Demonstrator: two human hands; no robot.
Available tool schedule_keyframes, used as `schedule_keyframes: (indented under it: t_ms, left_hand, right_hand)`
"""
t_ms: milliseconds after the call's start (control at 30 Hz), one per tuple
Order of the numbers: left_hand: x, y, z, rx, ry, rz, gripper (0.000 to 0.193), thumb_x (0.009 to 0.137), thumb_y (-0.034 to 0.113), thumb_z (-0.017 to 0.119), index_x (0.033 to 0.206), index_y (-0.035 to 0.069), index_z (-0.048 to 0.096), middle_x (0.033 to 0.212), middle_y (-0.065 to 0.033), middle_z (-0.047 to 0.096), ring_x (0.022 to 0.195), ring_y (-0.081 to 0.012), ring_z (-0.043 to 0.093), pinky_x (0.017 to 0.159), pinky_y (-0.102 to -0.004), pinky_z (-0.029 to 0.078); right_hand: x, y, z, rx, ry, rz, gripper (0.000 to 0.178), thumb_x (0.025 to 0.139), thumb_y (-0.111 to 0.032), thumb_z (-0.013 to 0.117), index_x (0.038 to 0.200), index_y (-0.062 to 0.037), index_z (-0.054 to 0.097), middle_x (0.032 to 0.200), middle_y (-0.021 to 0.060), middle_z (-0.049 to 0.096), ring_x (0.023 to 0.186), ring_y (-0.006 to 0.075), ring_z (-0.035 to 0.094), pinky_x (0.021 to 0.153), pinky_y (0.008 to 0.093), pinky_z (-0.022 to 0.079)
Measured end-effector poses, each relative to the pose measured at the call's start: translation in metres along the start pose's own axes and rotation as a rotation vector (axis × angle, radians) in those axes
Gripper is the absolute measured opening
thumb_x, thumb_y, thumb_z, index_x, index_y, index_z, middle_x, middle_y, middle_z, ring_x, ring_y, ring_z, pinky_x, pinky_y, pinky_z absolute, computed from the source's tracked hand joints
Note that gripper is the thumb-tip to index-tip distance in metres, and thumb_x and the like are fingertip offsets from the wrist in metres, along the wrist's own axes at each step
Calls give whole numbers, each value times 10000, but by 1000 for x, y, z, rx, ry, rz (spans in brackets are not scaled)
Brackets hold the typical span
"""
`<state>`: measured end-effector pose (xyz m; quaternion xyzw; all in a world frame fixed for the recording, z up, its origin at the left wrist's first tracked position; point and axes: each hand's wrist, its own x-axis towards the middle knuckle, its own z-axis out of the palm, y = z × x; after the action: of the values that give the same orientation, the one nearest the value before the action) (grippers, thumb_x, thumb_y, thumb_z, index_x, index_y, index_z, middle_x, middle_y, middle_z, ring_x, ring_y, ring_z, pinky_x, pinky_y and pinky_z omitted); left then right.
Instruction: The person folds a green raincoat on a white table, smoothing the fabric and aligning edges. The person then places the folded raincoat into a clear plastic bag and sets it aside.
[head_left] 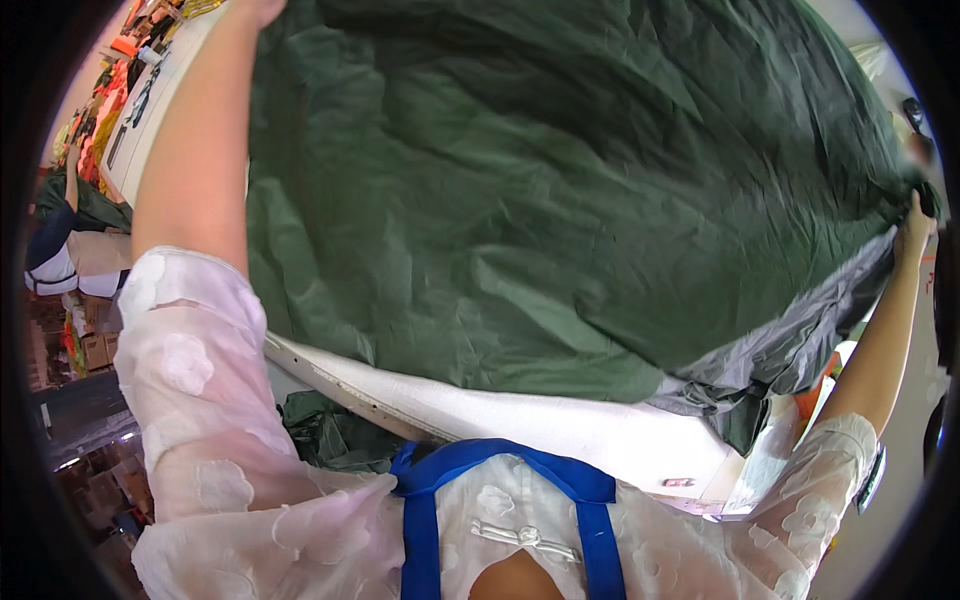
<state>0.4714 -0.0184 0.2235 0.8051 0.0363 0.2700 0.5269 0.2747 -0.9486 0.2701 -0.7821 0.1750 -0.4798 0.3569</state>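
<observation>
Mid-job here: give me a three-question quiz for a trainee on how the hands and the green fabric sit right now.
1. True or false: the right hand grips the edge of the dark green fabric.
2. What lies under the fabric? A) a white table B) a metal rack C) bare floor
3. Fill in: the fabric's underside, showing near the right hand, is ____ in colour.

Key
1. True. The fingers close on the fabric's far right edge. The left hand reaches the top corner, mostly cut off by the picture's edge.
2. A. The white edge shows below the fabric.
3. Grey.
</observation>
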Motion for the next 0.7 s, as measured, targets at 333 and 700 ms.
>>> schedule_keyframes:
  t_ms: [333,700]
  left_hand:
    - [-215,-186,-97,759,-301,-43,818,864,352,651,1469,8,220,1501,-220,269,1401,-331,249,1137,-384,220]
    - [-364,-208,-250,398,-361,-1065,341,872,334,663,1133,127,587,966,51,539,793,-78,458,706,-259,421]
  right_hand:
    - [-330,-35,-43,-577,-566,-102,616,926,-221,583,1444,-34,305,1443,152,420,1333,297,392,1104,381,280]
    - [-546,34,-187,518,165,1343,627,889,-414,635,1308,9,441,1320,194,488,1124,295,537,854,374,472]
